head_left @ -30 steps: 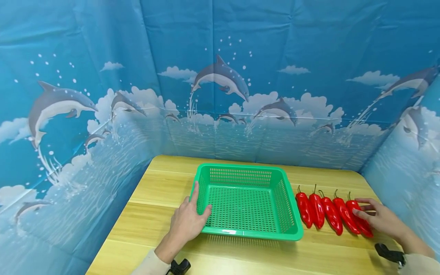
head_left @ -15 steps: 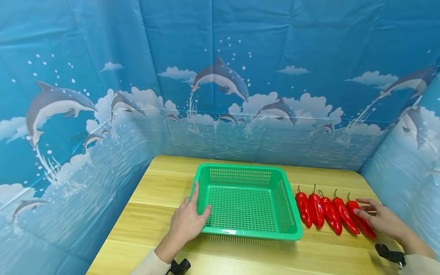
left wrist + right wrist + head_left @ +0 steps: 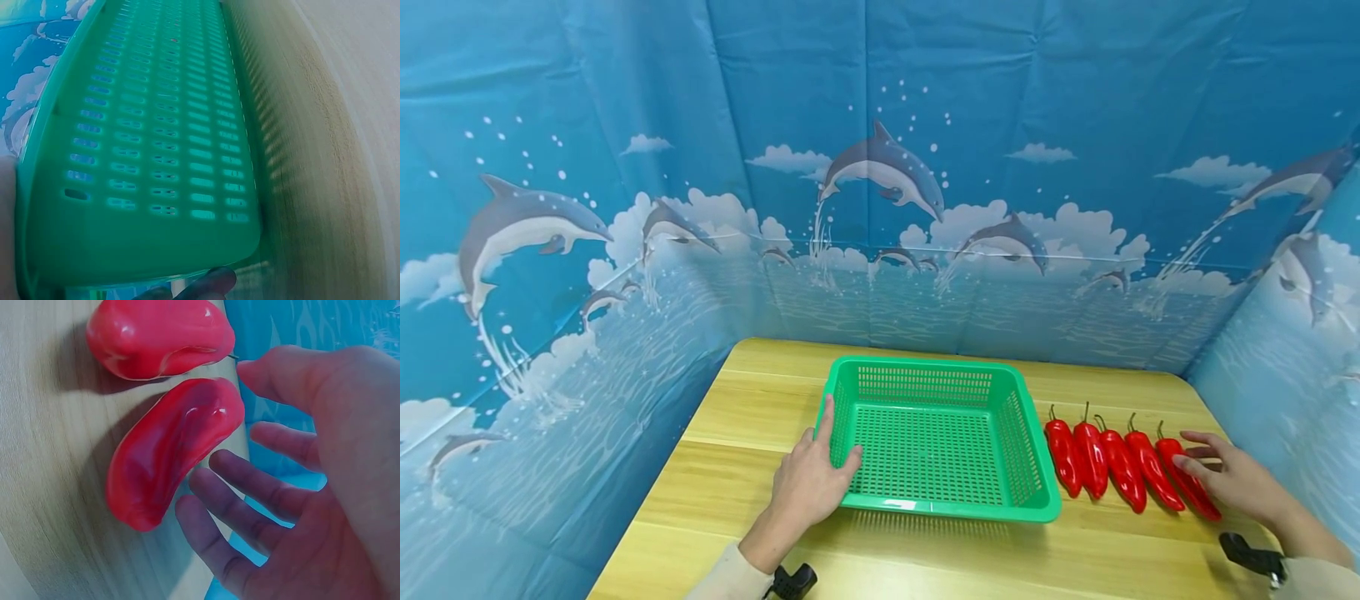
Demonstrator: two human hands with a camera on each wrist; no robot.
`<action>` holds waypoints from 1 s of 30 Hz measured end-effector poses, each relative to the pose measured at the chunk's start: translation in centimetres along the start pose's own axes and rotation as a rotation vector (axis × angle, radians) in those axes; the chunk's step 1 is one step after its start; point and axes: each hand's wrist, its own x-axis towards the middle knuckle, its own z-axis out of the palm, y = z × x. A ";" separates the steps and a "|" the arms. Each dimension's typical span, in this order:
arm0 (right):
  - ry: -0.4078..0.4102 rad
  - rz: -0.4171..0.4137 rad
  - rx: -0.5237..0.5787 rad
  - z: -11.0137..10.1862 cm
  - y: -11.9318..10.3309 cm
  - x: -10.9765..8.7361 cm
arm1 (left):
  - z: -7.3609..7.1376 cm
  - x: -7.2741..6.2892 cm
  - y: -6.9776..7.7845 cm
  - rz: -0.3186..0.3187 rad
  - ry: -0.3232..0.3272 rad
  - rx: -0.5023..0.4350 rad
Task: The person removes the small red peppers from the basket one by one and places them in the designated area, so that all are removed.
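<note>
A green plastic basket (image 3: 955, 509) with perforated sides sits mid-table, nothing inside it. My left hand (image 3: 811, 482) holds its left edge, thumb over the rim and the index finger lying along it; fingertips (image 3: 215, 281) show under the end wall in the left wrist view. To the basket's right, several glossy red peppers (image 3: 1123, 473) lie in a row, stems pointing away. My right hand (image 3: 1236, 475) is beside the rightmost pepper (image 3: 1187, 482), thumb near its upper part. The right wrist view shows spread fingers (image 3: 219, 497) alongside this pepper, not closed round it.
The light wood table (image 3: 760, 392) has rounded far corners. A blue dolphin-print sheet (image 3: 865, 283) hangs close behind it and along both sides. Black wrist cameras (image 3: 1249, 552) stick out below each hand.
The rightmost pepper has shifted slightly to the right at its lower end, away from its neighbour. My right hand has moved a little right; my left hand and the basket have stayed put.
</note>
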 end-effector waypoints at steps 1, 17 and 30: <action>0.004 -0.003 -0.001 0.0 -0.2 -0.1 | 0.0 0.0 0.0 0.000 0.000 -0.001; 0.058 -0.041 -0.044 -1.2 -1.9 -0.6 | -0.3 -0.1 0.1 0.008 0.003 -0.003; 0.123 -0.102 -0.085 -1.9 -3.3 -0.1 | -0.2 -0.1 0.2 0.005 -0.001 -0.007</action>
